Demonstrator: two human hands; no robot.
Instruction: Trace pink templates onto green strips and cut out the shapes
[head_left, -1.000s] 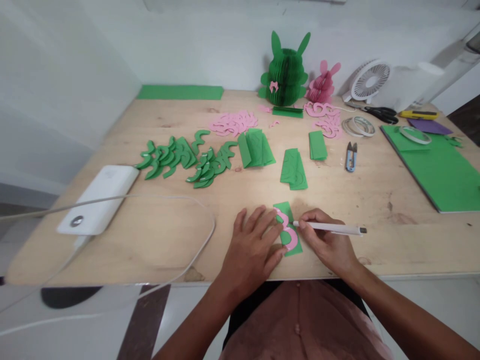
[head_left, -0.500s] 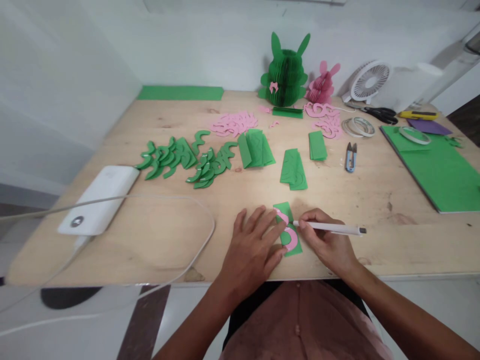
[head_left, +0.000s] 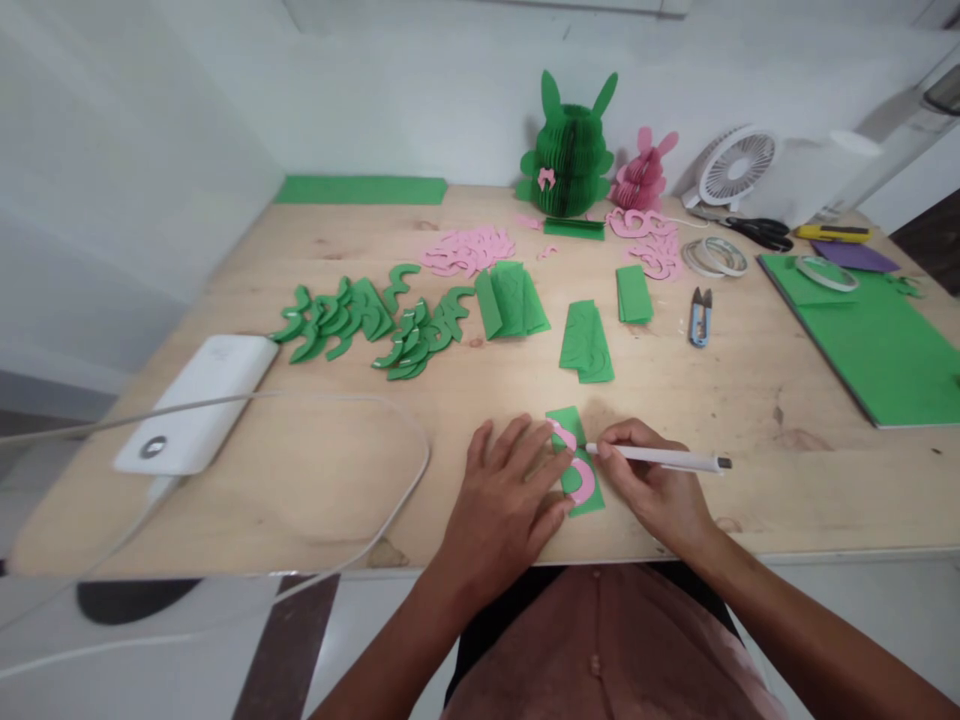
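Observation:
My left hand [head_left: 506, 490] lies flat with its fingers spread, pressing a pink curved paper cutout [head_left: 583, 481] onto a small green paper piece [head_left: 592, 503] near the table's front edge. Between thumb and fingers, my right hand [head_left: 652, 485] grips a white pen [head_left: 667, 457]. The pen's tip touches or nearly touches the edge of the pink cutout, by its narrow middle. Part of the cutout and of the green piece is hidden under my left fingers. Just beyond lie folded green paper pieces [head_left: 587, 342] with curved outlines drawn on them.
Green cutouts [head_left: 322, 318], pink cutouts [head_left: 469, 250] and more green pieces [head_left: 514, 300] lie farther back. Blue thread snips [head_left: 700, 318], tape rolls [head_left: 720, 257], black scissors [head_left: 757, 232] and a green sheet stack [head_left: 877, 350] are rightward. A white power bank [head_left: 202, 405] with a cable [head_left: 405, 490] lies left.
Both hands, the pen and the paper stay almost in place. The whole view has shifted very slightly.

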